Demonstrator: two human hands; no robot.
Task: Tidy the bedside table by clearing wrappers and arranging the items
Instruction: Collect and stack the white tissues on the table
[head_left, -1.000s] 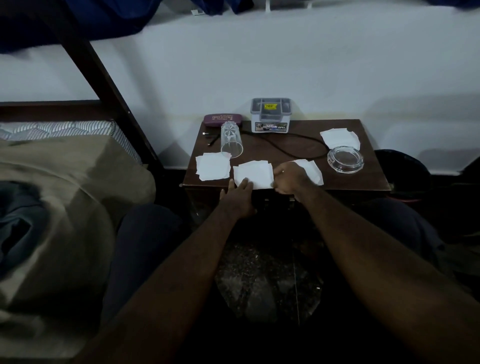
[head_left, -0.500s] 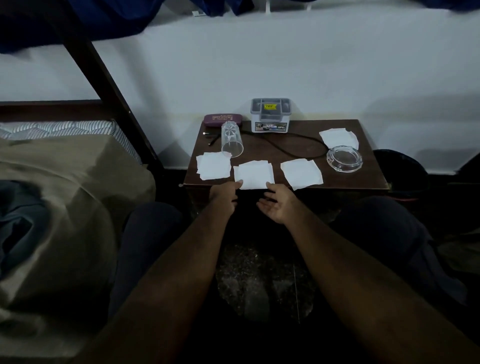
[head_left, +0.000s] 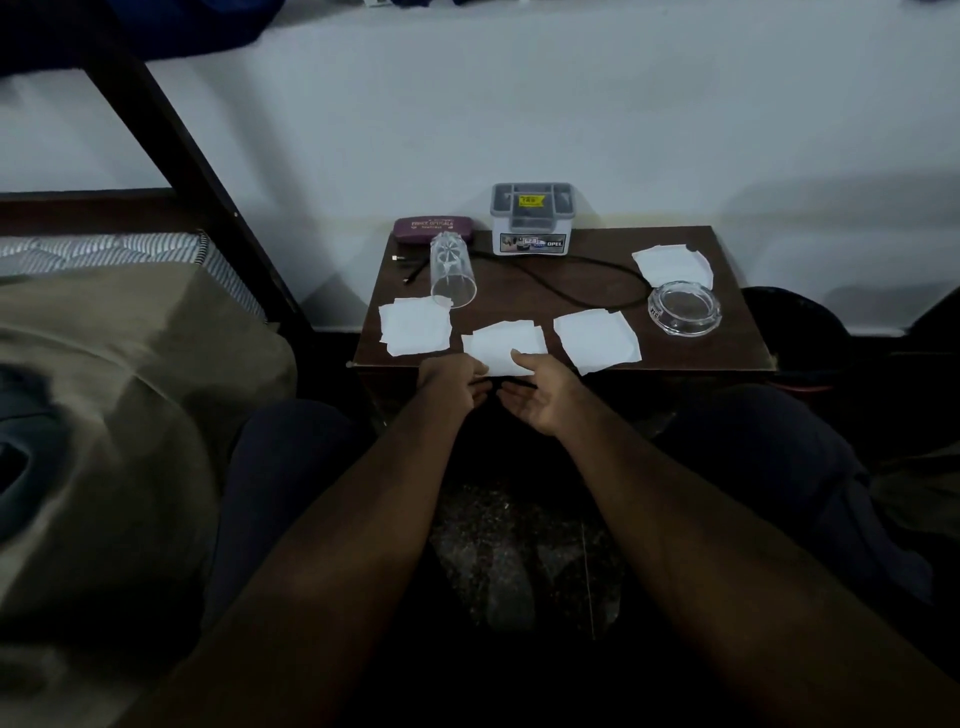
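the thin white paper wrapper (head_left: 506, 340) lies at the 6 o'clock edge of the dark wooden bedside table (head_left: 719, 349). its overhanging edge is pinched by the right hand (head_left: 540, 397); whether it is gripped by the left hand (head_left: 452, 384) cannot be told. it is judged light, limp and easily torn, so it is best taken at that edge.

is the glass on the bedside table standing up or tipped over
Tipped over. The glass lies on its side on the table, open mouth toward the front edge, base toward the purple case.
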